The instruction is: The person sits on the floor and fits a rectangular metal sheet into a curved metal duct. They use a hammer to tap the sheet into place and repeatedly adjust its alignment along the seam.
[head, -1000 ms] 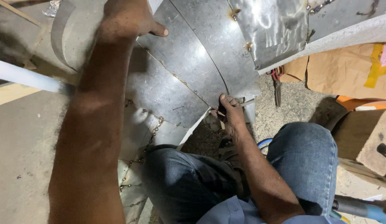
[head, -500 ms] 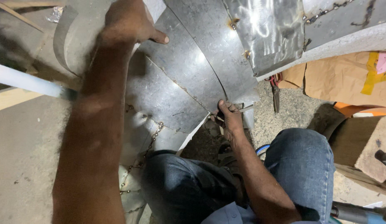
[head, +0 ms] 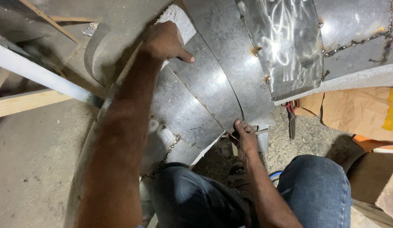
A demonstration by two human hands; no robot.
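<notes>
Concrete floor, curved metal sheet (head: 205, 97) running diagonally, left hand (head: 165, 42) pressing flat, right hand (head: 246, 137) pinching edge.

Rough concrete floor (head: 31, 169) — curved sheet-metal panels (head: 196, 105), pliers (head: 292, 120), cardboard (head: 353, 112) lie there.

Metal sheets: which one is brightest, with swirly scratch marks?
The upper sheet at top centre-right, overlapping the duller curved ones. Neither hand touches it.
</notes>
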